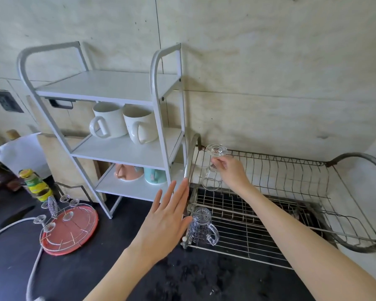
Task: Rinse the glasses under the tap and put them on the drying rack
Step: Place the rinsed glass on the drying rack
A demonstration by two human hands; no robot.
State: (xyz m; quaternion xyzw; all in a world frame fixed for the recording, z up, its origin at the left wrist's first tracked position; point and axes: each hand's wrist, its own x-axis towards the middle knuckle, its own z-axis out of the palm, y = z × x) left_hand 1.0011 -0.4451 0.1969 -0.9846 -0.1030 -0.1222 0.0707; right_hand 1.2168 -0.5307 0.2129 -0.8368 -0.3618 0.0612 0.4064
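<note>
Black counter (pixel 78 268) and pale wall frame the drying rack (pixel 269 216). Over its back left corner the right hand (pixel 231 172) pinches the stem of an upturned stemmed glass (pixel 213 170), bowl mouth down and close above the wires. Just left of the rack, the left hand (pixel 167 216) is flat with fingers straight, holding nothing. At the rack's front left corner a glass mug (pixel 201 227) already stands inverted. Judging by this, one glass is racked and the second is nearly set; whether more remain cannot be told.
</note>
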